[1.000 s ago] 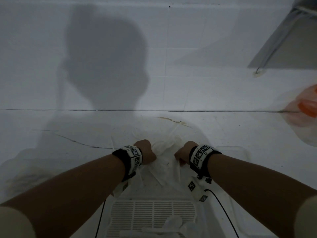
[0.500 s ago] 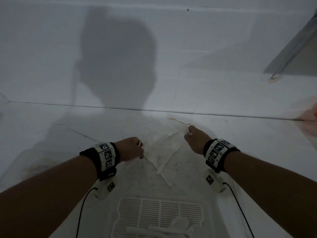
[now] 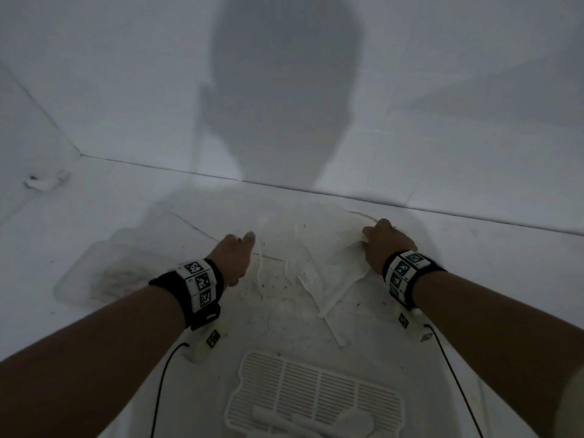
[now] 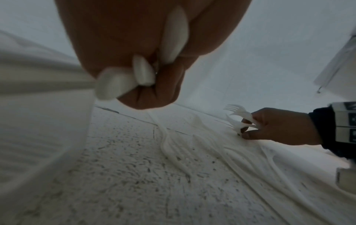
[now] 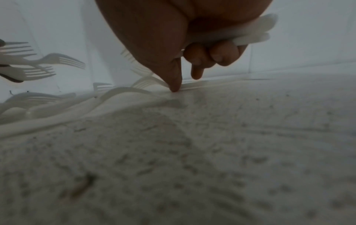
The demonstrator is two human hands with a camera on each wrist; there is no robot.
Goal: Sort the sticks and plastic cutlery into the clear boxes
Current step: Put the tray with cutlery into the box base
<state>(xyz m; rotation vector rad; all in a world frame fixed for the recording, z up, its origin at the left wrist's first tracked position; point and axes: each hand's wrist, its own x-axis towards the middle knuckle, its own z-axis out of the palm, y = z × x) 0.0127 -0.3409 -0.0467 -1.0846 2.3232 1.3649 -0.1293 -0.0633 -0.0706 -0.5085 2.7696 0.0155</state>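
Both hands grip white plastic forks: left hand [image 3: 235, 252] at ten o'clock, right hand [image 3: 384, 245] at two. Loose forks [image 3: 311, 279] lie between, seemingly light, stiff, slippery; best pinched mid-handle.

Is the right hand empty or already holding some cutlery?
Holding. The right hand grips several white plastic forks; the right wrist view shows handles under curled fingers, index fingertip touching the surface.
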